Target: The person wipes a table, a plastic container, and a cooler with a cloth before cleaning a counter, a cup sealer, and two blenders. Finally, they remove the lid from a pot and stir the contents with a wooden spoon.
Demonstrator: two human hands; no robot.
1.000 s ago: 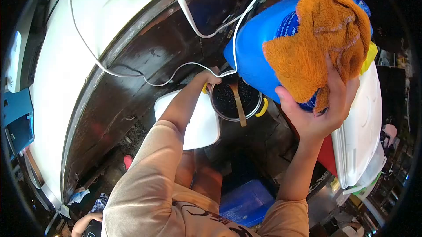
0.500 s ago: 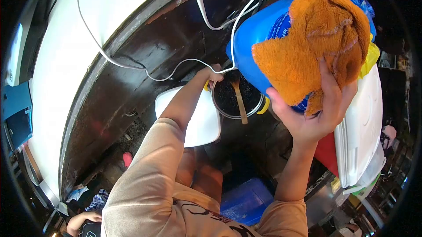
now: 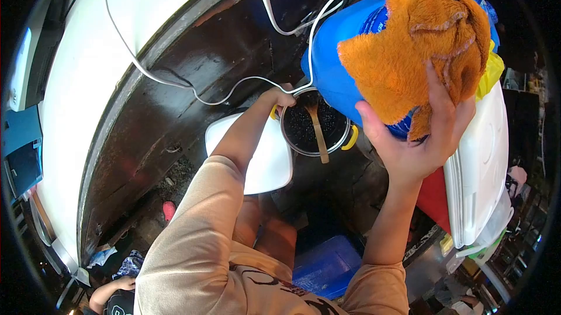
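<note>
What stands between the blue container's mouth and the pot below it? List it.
The mouth of the blue container is hidden behind its body. In the pot a wooden spoon leans over the rim, and a white cable hangs across the container just above it. Nothing else shows.

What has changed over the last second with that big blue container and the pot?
The right hand, pressing the orange cloth against the blue container, has shifted slightly left and tipped the container a little further over the pot. Nothing was picked up or let go. The left hand stays on the pot's rim, the wooden spoon still rests inside, and the white cable lies as before.
</note>
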